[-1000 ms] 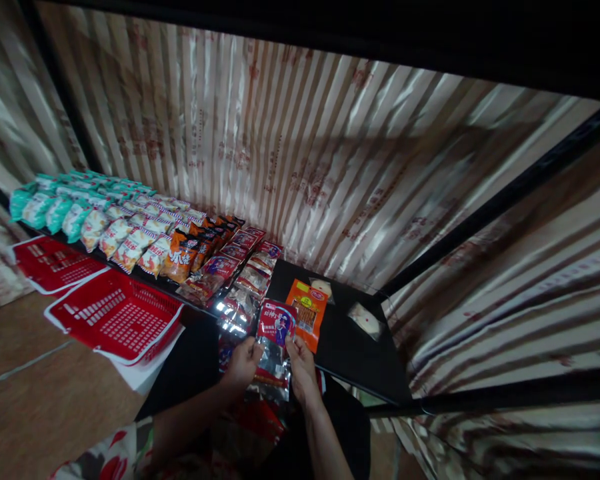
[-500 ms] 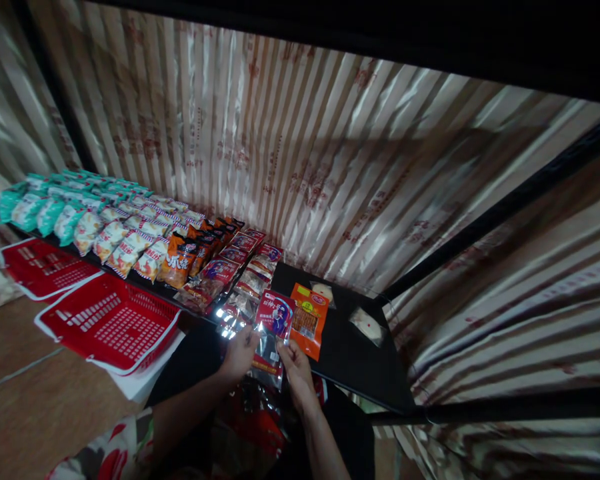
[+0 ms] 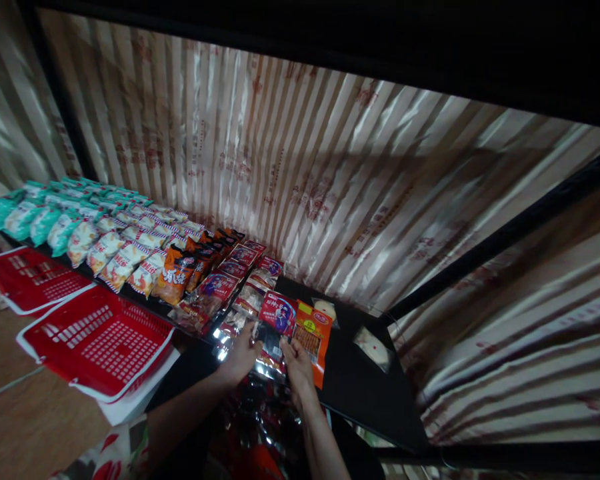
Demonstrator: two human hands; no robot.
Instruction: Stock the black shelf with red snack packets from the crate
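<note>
Both of my hands hold a red and purple snack packet (image 3: 279,313) at the front edge of the dark shelf. My left hand (image 3: 241,352) pinches its left side. On the opposite side, my right hand (image 3: 298,365) grips it with the thumb on top. The packet's lower part is shiny and partly see-through. Just right of it lies an orange snack packet (image 3: 313,333), close to my right hand. Similar red and purple packets (image 3: 217,288) lie in overlapping rows to the left. Below my hands, more shiny packets (image 3: 260,417) show dimly near my lap.
Rows of orange bags (image 3: 174,273), white bags (image 3: 123,263) and teal bags (image 3: 23,217) fill the shelf's left side. Two flat clear-wrapped pale items (image 3: 373,347) lie on the black shelf (image 3: 350,380) at right. Red baskets (image 3: 105,340) stand at lower left. A striped curtain (image 3: 290,153) hangs behind.
The view has tilted slightly, so the shelf sits lower in the picture. Both hands keep their hold on the packet, which has shifted little against the shelf.
</note>
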